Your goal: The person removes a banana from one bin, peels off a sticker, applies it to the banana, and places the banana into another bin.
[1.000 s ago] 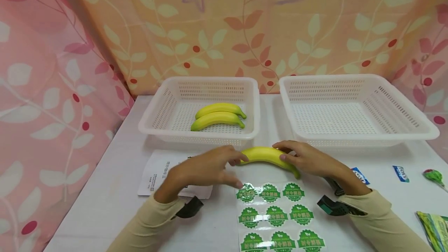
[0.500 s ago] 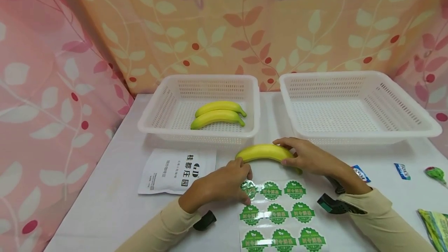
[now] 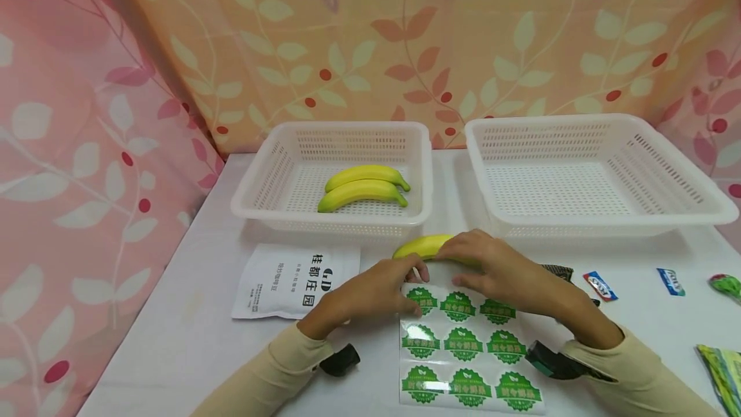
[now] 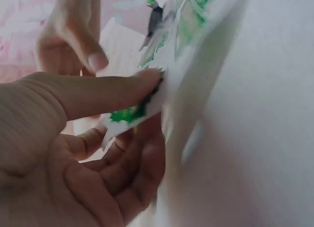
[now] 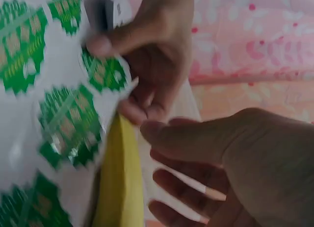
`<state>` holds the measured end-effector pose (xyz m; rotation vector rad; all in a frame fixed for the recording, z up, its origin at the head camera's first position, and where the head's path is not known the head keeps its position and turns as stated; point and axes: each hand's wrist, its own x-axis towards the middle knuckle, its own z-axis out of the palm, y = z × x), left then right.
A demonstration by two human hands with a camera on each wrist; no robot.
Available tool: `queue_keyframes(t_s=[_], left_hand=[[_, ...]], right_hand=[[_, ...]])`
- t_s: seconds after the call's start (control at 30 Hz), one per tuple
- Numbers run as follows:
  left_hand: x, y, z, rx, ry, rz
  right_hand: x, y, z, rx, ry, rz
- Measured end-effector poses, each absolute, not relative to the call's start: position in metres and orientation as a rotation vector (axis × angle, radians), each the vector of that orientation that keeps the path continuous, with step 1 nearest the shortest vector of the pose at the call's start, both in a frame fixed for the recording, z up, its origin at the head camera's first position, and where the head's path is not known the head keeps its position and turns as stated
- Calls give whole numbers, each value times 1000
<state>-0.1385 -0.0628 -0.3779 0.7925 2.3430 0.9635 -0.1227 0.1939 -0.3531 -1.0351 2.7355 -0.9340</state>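
My left hand [image 3: 376, 291] pinches the near-left corner of a clear sheet of green round stickers [image 3: 463, 344] between thumb and fingers. That edge lifts off the table, as the left wrist view shows the sheet [image 4: 130, 114] bent up under the thumb. Just behind the sheet lies a yellow banana [image 3: 421, 248], its right part hidden by my right hand [image 3: 506, 272]. In the right wrist view, the fingers of my right hand [image 5: 235, 168] are loosely bent and hold nothing, beside the banana [image 5: 122, 188] and close to the left hand's fingertips.
Two white plastic baskets stand at the back; the left basket [image 3: 243, 204] holds two bananas [image 3: 365, 192], the right basket [image 3: 613, 221] is beside it. A white printed pouch [image 3: 283, 282] lies left. Blue-wrapped sweets [image 3: 600, 286], a lollipop [image 3: 725, 284] and a yellow-green packet [image 3: 723, 375] lie right.
My left hand has left the banana's left end and come down onto the sticker sheet's corner. My right hand has let go of the banana and shifted left and toward the sheet.
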Motion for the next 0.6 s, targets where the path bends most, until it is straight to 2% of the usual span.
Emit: queue_keyframes(t_s=[0.2, 0.6], left_hand=[[-146, -67, -375, 693, 2216, 1111], [-152, -73, -375, 604, 1989, 1219]], right_hand=[[-113, 179, -360, -1268, 2616, -958], [-116, 171, -374, -1205, 2623, -897]])
